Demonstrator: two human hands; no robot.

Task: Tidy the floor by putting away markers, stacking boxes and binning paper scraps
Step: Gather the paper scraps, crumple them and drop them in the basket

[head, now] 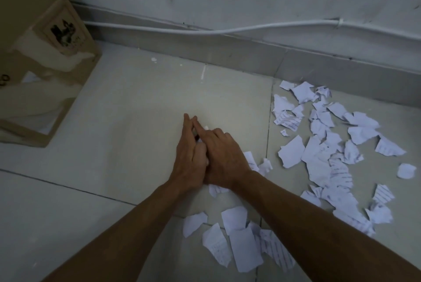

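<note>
Here both hands, left [190,156] and right [222,156], grip paper scraps [202,145] pressed between them.

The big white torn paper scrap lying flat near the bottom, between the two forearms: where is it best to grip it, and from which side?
Judging by its pose, pinch the white torn paper scrap at its near short edge, from above. It lies flat on the tile, overlapping neighbouring scraps, so fingers should slide under that free edge.

Paper scraps [328,151] lie right of the hands [205,154], cardboard box [45,72] far left
</note>
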